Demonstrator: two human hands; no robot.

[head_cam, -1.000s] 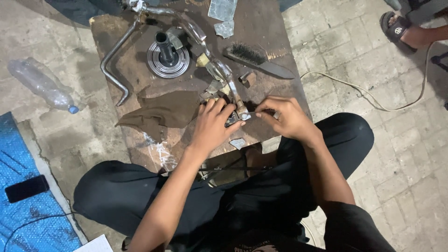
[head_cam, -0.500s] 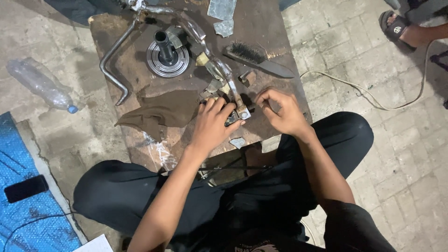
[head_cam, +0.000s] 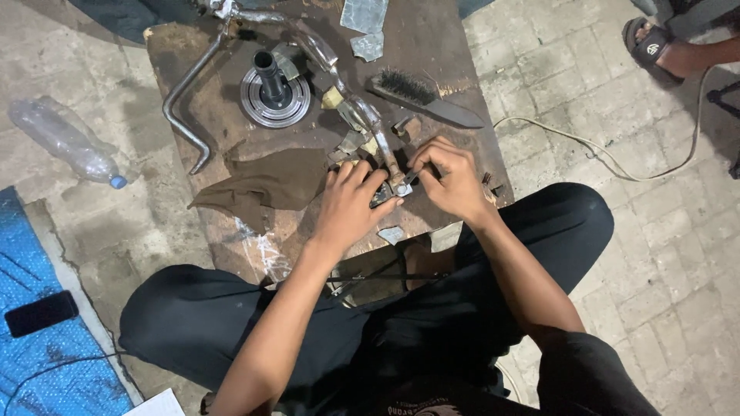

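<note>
You worked on a rough, stained wooden board (head_cam: 432,46); the pipe fitting (head_cam: 378,131) was dull metal, the rag (head_cam: 262,185) matt brown cloth, the bottle (head_cam: 62,142) clear plastic.

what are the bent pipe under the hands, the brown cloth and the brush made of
Bent pipe: looks like bare metal, dull silver-grey with a faint sheen, with brass-coloured fittings along it.
Brown cloth: soft fabric, matte, lying in folds and creases.
Brush: dark bristles, possibly wire, on a flat dark handle; wood or plastic, hard to tell.
The left hand and right hand both work at the pipe's near end.
</note>
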